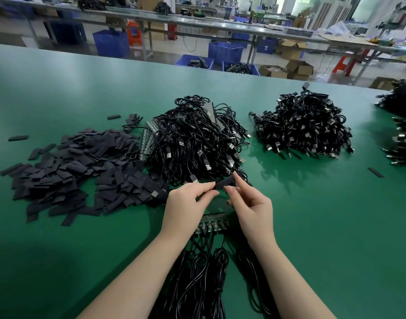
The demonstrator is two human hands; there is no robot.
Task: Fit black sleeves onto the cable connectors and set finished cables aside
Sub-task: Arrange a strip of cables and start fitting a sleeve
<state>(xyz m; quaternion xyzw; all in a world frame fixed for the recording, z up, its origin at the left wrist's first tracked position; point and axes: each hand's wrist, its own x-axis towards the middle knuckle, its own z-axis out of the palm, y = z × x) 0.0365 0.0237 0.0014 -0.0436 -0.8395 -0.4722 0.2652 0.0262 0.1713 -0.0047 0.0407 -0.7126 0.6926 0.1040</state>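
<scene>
Head view: we look down over our forearms at a green table (59,88); both hands work just above it, close to our body.
Left hand (185,203): we pinch one end of a black sleeve (225,181) between thumb and fingers, probably to steady it.
Right hand (250,203): finger and thumb close on the sleeve's other end, the remaining fingers loosely curled; two grips likely keep the tube straight while it slides on; whether a connector sits inside we cannot tell.
Loose sleeves (70,169): a flat heap left of our left hand, near enough to pick from without stretching.
Unsleeved cables (197,139): a tangled pile just beyond both hands, apparently the supply.
Second cable pile (303,125): beyond and right of our right hand, well apart from the supply; probably the finished ones.
Circuit-board strip (212,223): lies under our wrists, its cables trailing toward us; likely the batch in hand.
</scene>
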